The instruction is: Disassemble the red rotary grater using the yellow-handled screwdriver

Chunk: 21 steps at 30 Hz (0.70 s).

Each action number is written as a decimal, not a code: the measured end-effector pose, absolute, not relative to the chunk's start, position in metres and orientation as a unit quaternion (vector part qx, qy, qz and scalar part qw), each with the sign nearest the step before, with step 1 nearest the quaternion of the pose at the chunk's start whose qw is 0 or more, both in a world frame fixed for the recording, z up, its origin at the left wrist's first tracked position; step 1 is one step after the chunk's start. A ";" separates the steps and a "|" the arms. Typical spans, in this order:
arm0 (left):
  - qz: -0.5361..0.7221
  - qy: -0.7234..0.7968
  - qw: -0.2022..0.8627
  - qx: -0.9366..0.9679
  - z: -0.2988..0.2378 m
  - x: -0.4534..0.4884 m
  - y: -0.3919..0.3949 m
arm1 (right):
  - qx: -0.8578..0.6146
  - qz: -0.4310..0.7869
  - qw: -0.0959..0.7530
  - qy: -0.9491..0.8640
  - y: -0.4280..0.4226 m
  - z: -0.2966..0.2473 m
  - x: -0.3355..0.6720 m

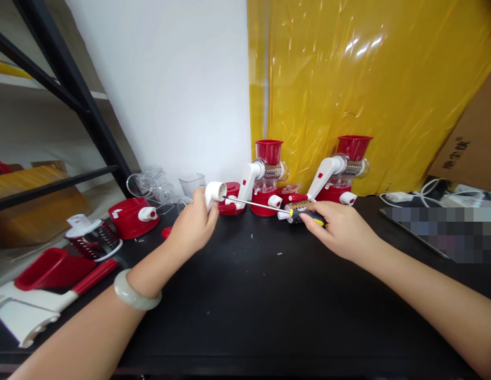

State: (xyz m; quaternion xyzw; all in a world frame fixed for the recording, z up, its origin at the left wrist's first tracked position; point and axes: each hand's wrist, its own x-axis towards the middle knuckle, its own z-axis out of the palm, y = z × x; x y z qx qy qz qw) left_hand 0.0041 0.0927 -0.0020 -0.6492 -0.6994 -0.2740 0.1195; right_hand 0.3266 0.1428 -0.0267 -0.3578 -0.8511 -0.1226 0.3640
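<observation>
My left hand [194, 221] is closed around a white plastic crank handle [216, 191], its round hollow end facing right. In my right hand [336, 227] is a screwdriver [265, 206] with a black and yellow grip and a long metal shaft. The shaft points left, and its tip is at the opening of the white end; how deep it reaches I cannot tell. Behind my hands stand two red and white rotary graters, a nearer-to-centre grater [269, 177] and a right-hand grater [348, 169].
To the left are a red base [133, 217], a grater drum [94, 237], a red hopper [51, 269] and clear plastic parts [152, 184]. A black shelf frame [71, 89] rises at the left. White cables [423, 192] and a flat device [415, 229] lie at the right.
</observation>
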 end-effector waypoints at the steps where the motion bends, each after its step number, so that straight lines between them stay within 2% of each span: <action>1: -0.267 -0.702 0.123 -0.648 -0.002 0.005 0.093 | -0.369 -0.104 0.344 -0.857 0.143 -0.027 0.326; 4: -0.254 -0.709 0.130 -0.644 -0.001 0.006 0.092 | -0.379 -0.128 0.325 -0.857 0.145 -0.027 0.325; 9: -0.257 -0.708 0.135 -0.643 -0.001 0.005 0.093 | -0.346 -0.264 0.334 -0.836 0.145 -0.027 0.326; 15: -0.264 -0.700 0.117 -0.654 -0.002 0.004 0.093 | -0.312 -0.335 0.352 -0.816 0.143 -0.032 0.328; 18: -0.268 -0.702 0.112 -0.650 -0.001 0.005 0.093 | -0.310 -0.307 0.386 -0.813 0.140 -0.031 0.327; 21: -0.262 -0.708 0.117 -0.645 0.000 0.006 0.092 | -0.323 -0.195 0.402 -0.834 0.138 -0.028 0.325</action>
